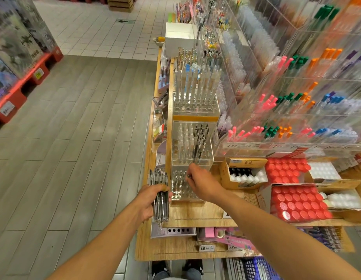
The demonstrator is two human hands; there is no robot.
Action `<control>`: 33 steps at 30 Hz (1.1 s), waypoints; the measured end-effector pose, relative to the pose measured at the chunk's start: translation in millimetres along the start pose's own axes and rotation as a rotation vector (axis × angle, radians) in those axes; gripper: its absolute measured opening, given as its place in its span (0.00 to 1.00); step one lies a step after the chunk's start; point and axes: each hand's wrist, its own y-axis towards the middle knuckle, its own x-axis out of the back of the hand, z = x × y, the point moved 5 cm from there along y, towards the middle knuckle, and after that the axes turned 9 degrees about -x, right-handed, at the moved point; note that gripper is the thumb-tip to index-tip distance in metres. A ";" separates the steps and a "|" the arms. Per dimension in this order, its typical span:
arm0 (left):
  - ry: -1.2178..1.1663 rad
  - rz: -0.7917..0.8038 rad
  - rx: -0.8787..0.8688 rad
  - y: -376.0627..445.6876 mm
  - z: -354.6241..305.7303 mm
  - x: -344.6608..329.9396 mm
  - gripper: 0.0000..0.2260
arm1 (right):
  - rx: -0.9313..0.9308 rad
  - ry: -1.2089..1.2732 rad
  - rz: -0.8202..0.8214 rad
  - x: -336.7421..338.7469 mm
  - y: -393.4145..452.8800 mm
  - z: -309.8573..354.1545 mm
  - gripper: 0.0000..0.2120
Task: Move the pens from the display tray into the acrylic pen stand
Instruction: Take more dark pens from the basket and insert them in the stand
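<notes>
Two forearms reach in from the bottom edge, above a pair of shoes (176,269) on the floor.

Left hand (150,201): fingers wrapped tight round a thick bundle of pens (160,196). Pens dark-barrelled, part clear, slim, all alike; clicker ends up, tips poking out below the fist. Bundle sits upright off the counter's (204,213) left edge, over the lower shelf.

Right hand (201,181): back of hand toward camera, fingertips pinched together at the stand's nearest tier. Something small and dark at the fingertips, likely one pen; blurred, cannot tell for sure.

Stand (192,158): clear acrylic, stepped, along the counter's left edge. Nearest tier is a grid of round holes, mostly bare, right hand touching or just over it. Next tier up carries clear pens on the left and black pens (200,138) on the right, standing upright in holes. Behind, an orange-banded block with tall white and blue pens.

Bundle lies just left of the stand, near its front left corner; the two hands are close, the stand's corner between them.

Right of the stand on the counter: open cardboard box of black- and white-capped bottles (244,175), then trays of red-capped jars (296,203). Price tags (207,248) on the lower shelf's front edge.
</notes>
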 end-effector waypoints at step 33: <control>0.097 0.120 -0.024 -3.6 3.7 -14.6 0.16 | -0.336 0.819 0.342 -15.2 1.9 5.6 0.03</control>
